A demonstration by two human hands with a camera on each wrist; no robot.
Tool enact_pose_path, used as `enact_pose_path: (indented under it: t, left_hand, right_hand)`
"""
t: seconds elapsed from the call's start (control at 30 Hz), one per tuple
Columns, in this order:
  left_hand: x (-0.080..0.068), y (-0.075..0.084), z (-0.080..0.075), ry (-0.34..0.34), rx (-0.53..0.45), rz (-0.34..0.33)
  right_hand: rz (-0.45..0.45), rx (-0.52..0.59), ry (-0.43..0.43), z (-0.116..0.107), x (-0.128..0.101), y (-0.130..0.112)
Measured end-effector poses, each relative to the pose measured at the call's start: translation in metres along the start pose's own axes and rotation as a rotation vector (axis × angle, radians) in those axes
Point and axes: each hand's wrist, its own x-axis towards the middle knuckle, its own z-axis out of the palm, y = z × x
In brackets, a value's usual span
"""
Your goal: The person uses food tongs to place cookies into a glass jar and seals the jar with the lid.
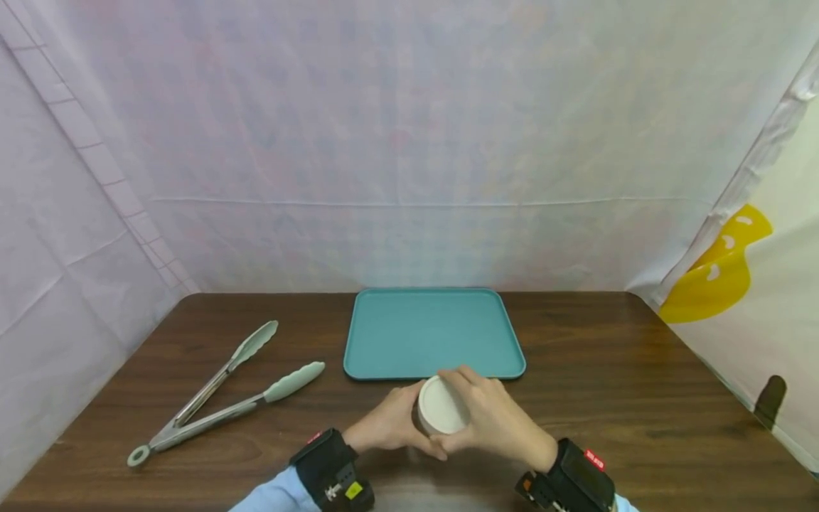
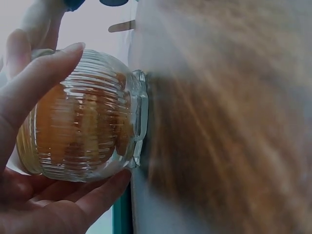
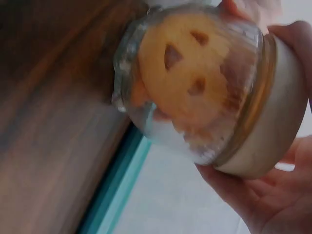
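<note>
A ribbed glass jar [image 2: 87, 117] with a white lid [image 1: 441, 407] stands near the table's front edge, between both hands. Through the glass show cookies [image 3: 180, 73], one round with brown patches on it. My left hand [image 1: 389, 422] grips the jar's body, thumb on one side and fingers on the other. My right hand [image 1: 493, 421] curls round the lid from the right. In the right wrist view the lid sits on the jar's mouth above a gold-coloured band [image 3: 253, 107]. The jar's scalloped foot [image 2: 139, 117] is right at the tabletop.
A teal tray [image 1: 435, 334] lies just beyond the hands, toward the back of the dark wooden table [image 1: 627, 398]. To the left, grey-green-tipped tongs [image 1: 217, 405] lie spread apart. White cloth [image 1: 397, 142] hangs behind and at both sides.
</note>
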Motion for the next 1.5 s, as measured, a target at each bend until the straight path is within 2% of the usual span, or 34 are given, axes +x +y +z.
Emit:
enact_pose_path:
  t: [0.3, 0.43, 0.53, 0.6, 0.73, 0.83, 0.9, 1.0, 1.23, 1.5]
  left_hand:
    - [-0.002, 0.0, 0.0, 0.0, 0.006, -0.01]
    - [-0.003, 0.0, 0.0, -0.007, 0.011, -0.011]
    - [-0.002, 0.0, 0.0, -0.004, 0.008, 0.005]
    - [-0.001, 0.0, -0.001, -0.009, -0.003, 0.011]
    - [-0.001, 0.0, 0.0, -0.021, -0.026, 0.006]
    - [-0.001, 0.0, 0.0, -0.025, -0.035, 0.001]
    - [-0.002, 0.0, 0.001, -0.02, -0.027, 0.005]
    - [-0.002, 0.0, 0.001, -0.012, -0.022, 0.008]
    - [-0.001, 0.0, 0.001, -0.011, -0.038, -0.006]
    - [-0.002, 0.002, 0.001, -0.011, -0.079, -0.023]
  right_hand:
    - [0.09, -0.021, 0.152, 0.015, -0.008, -0.008]
    - [0.102, 0.025, 0.166, 0.019, -0.011, -0.009]
    - [0.072, 0.1, 0.088, 0.016, -0.01, -0.004]
    - [0.052, 0.194, -0.01, 0.01, -0.009, 0.002]
    - [0.075, 0.421, -0.214, -0.002, -0.007, 0.016]
    - [0.084, 0.531, -0.291, -0.006, -0.005, 0.025]
    - [0.07, 0.549, -0.303, -0.006, -0.005, 0.028]
    - [0.052, 0.541, -0.291, -0.004, -0.005, 0.029]
    - [0.013, 0.488, -0.182, 0.0, -0.006, 0.025]
    - [0.066, 0.369, -0.049, 0.004, -0.009, 0.015]
